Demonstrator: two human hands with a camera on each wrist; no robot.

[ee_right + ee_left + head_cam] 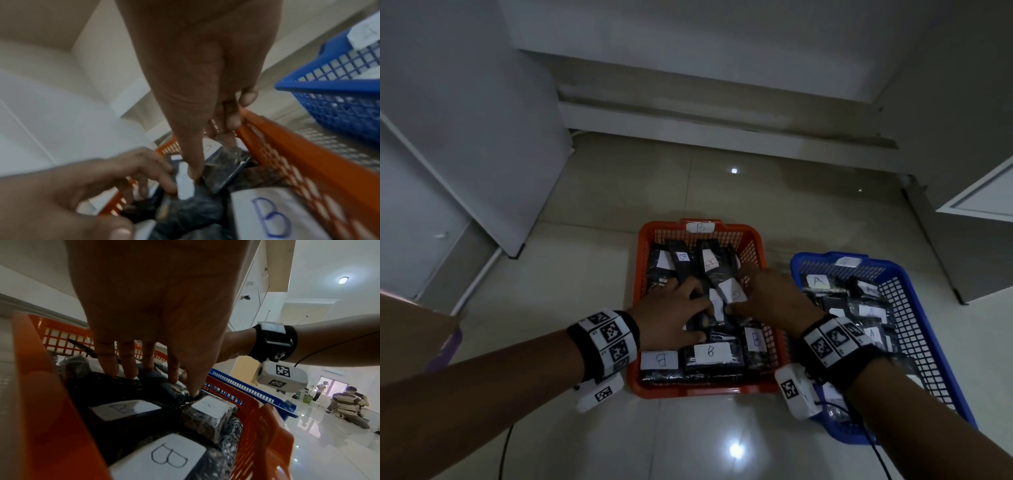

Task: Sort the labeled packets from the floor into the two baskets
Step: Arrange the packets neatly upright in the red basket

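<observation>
A glossy pale tiled floor [592,192] runs to white cabinets; on it stand an orange basket [643,260] and, just beside it on the right, a blue basket [921,308]. Both forearms reach forward over the orange basket. The left hand [671,308] lies palm down, fingers straight and spread, pressing the black B-labeled packets [710,354] heaped inside. The right hand [774,294] also rests on that heap, thumb down against a white label; its fingers look loosely bent, but whether they grip anything cannot be told. A-labeled packets [818,282] fill the blue basket.

Glossy tiled floor [599,192] — plastic mesh baskets [643,260], crinkly film-wrapped packets [714,368].
</observation>
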